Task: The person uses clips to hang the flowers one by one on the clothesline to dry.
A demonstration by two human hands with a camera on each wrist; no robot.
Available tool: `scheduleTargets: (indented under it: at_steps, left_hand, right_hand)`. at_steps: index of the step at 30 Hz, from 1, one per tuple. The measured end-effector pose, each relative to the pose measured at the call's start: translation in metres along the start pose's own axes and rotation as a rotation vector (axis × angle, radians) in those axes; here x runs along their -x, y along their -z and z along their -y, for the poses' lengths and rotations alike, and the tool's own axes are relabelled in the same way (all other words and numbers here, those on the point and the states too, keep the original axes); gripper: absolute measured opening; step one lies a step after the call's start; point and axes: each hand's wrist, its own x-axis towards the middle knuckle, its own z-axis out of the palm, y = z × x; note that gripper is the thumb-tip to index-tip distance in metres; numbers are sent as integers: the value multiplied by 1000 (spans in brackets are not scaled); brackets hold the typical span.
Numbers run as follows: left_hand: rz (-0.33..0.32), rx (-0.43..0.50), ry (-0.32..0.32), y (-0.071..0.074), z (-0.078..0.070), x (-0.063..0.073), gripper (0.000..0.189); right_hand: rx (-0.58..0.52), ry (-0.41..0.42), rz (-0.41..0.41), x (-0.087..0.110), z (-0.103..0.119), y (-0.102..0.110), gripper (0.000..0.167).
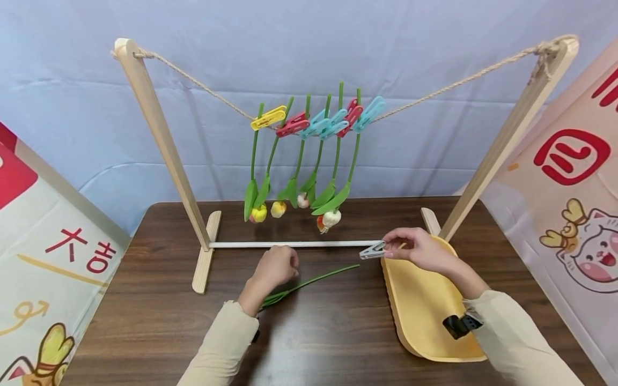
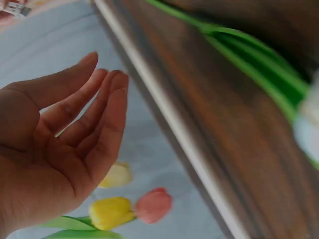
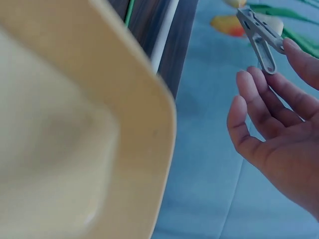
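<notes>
A grey clothes peg (image 1: 372, 250) is pinched between the thumb and fingers of my right hand (image 1: 416, 249), above the far end of the yellow tray (image 1: 425, 300). In the right wrist view the peg (image 3: 260, 37) points away from the fingertips. My left hand (image 1: 275, 265) holds nothing; the left wrist view shows its fingers (image 2: 112, 107) loosely bent, thumb apart from them. Below and beside that hand a green-stemmed artificial flower (image 1: 314, 280) lies on the table, its near end hidden by the arm. Several tulips hang upside down from a rope, held by yellow, red and blue pegs (image 1: 316, 124).
A wooden frame with a left post (image 1: 161, 145) and right post (image 1: 512, 136) carries the sagging rope (image 1: 449, 87). A white bar (image 1: 309, 244) joins the posts low down, just beyond my hands. The brown table (image 1: 328, 332) ends at a pale cloth backdrop.
</notes>
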Motion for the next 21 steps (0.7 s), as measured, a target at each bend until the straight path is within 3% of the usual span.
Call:
scheduleTargets:
  at_steps: [3,9,14,21]
  left_hand:
    - [47,-2,48,-9,10,2,22]
    - [84,-72,49,-27,19,4,25]
    - [109,-147,87,-40,22,5,27]
    - [92,-169,71,-43,26,4,28]
  right_hand:
    - [16,-6,8,6,-7,6,18]
    - [21,-50,4,13,-16,11,18]
    - [37,-54,-14,16,-21,13,17]
    - [27,-63,-27,19,-22,16,18]
